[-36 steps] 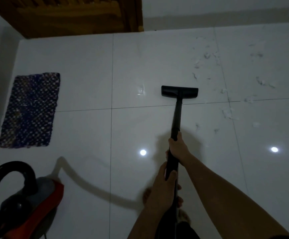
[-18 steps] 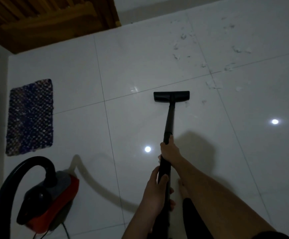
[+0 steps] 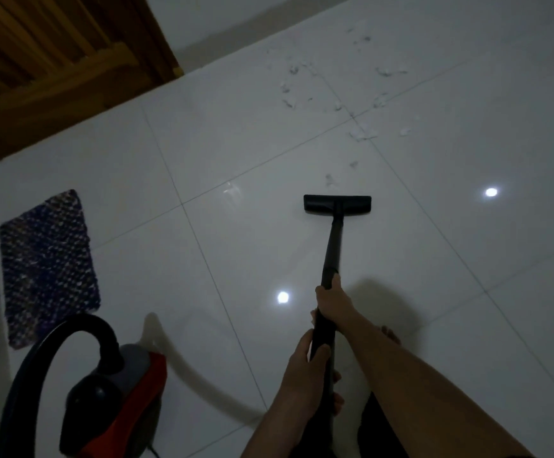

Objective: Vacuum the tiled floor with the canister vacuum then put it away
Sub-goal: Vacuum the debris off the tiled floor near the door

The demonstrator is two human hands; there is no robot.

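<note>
– Low in the middle of the head view, what are the hands doing?
– Both are clamped on the wand [image 3: 331, 246]. My right hand [image 3: 330, 300] wraps it higher up, just below the collar, and my left hand [image 3: 302, 368] grips it lower, nearer to me. They sit apart, one behind the other along the tube.
– And the working end?
– The floor nozzle [image 3: 337, 204] lies on the tiled floor [image 3: 236, 143], right of centre, just short of two small scraps [image 3: 330, 180]. The main debris [image 3: 361, 135] is scattered beyond it, toward the upper right, around a tile joint.
– Which step is that?
– Vacuuming, I judge, and with plenty left to do. Putting away is a long way off. The next move calls for a push forward and to the right, with the head kept flat so the light bits get sucked up, not ploughed along.
– Where's the machine?
– The canister vacuum [image 3: 116, 391], red and grey, sits at lower left. Its hose [image 3: 82, 322] arches up and drops out of frame at the bottom left.
– Anything in the way?
– Nothing lies between the nozzle and the debris. A woven mat [image 3: 49, 266] lies at the left by the wall, well apart from the path, and a wooden door [image 3: 54, 61] fills the upper left. A bare foot [image 3: 391, 335] shows just right of my forearm. A far reach might pull the hose tight. The light is dim, so pale bits on pale tile are hard to count.
</note>
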